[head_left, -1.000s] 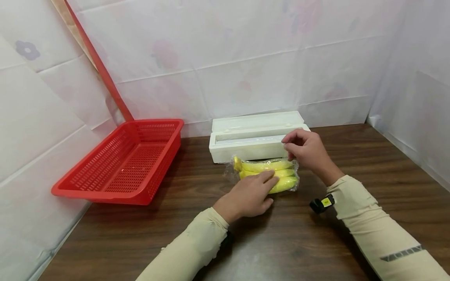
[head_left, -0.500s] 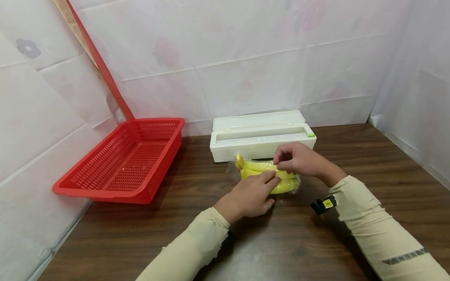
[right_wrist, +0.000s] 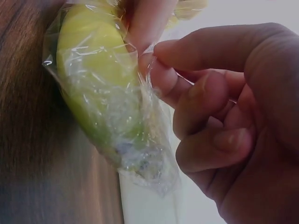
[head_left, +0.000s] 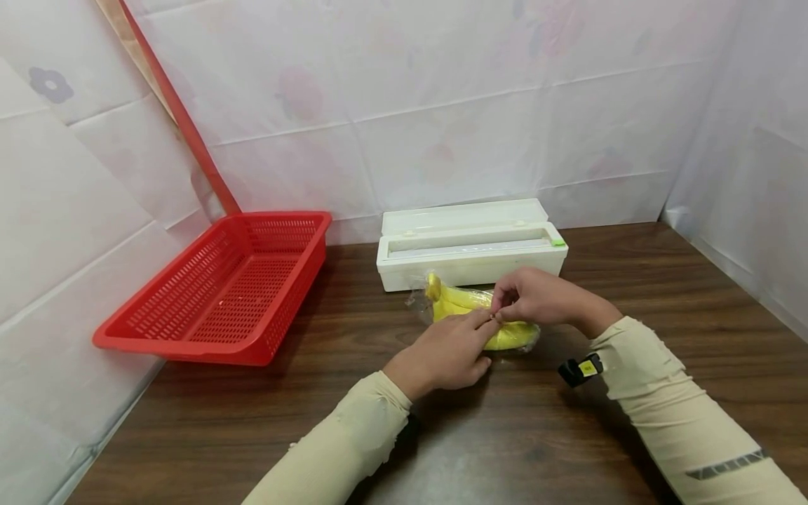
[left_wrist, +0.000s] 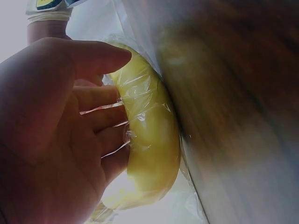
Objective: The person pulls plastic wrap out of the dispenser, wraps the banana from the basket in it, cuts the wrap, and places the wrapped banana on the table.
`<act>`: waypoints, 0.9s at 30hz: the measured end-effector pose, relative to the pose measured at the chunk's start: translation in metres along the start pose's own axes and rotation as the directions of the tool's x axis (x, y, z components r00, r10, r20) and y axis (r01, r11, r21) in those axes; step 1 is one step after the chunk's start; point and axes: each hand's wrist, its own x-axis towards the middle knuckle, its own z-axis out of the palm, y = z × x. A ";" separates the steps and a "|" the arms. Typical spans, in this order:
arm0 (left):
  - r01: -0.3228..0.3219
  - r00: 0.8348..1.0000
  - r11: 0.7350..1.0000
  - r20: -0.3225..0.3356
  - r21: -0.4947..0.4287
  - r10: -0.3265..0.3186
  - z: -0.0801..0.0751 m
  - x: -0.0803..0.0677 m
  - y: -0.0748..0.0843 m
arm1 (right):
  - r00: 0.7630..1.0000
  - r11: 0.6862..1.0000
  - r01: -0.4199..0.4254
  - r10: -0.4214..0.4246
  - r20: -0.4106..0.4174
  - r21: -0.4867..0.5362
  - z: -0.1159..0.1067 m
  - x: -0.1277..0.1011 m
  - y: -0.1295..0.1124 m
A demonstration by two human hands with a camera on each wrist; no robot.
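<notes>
A bunch of yellow bananas (head_left: 461,300) wrapped in clear cling film (right_wrist: 140,154) lies on the dark wooden table (head_left: 252,421), just in front of a white cling-film dispenser box (head_left: 470,249). My left hand (head_left: 486,337) rests on the near side of the bunch, its fingers (left_wrist: 100,123) laid flat against the wrapped banana (left_wrist: 152,140). My right hand (head_left: 499,308) is over the top of the bunch and pinches a fold of the film between thumb and fingertips (right_wrist: 161,53), right beside the left fingertips. The film clings over the banana (right_wrist: 91,70).
A red perforated basket (head_left: 227,287) stands at the left, tilted against the white-covered wall (head_left: 442,105). A red strip (head_left: 183,126) runs up the wall behind it. Walls close in at the back, left and right. Bare wood lies near and to the right.
My right hand has come down from the dispenser's front edge to the top of the bananas and now pinches the film. The left hand has stayed on the bunch.
</notes>
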 end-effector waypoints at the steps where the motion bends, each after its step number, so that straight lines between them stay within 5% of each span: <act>1: -0.002 1.000 1.000 0.000 -0.009 0.002 0.000 0.000 0.000 | 1.000 1.000 -0.003 0.003 -0.001 -0.002 0.000 0.000 0.000; 8: -0.001 0.999 0.997 -0.043 -0.083 -0.003 0.002 0.000 -0.002 | 1.000 1.000 -0.003 0.003 -0.003 -0.004 0.001 0.001 0.002; 17: 0.018 0.999 0.997 0.032 -0.070 -0.016 0.000 0.002 -0.002 | 0.993 0.988 -0.120 0.117 0.032 0.098 -0.003 0.001 0.002; 27: 0.025 0.994 1.000 0.105 -0.016 -0.023 -0.003 0.002 0.001 | 0.977 0.989 -0.148 0.148 -0.156 0.011 -0.003 0.000 -0.001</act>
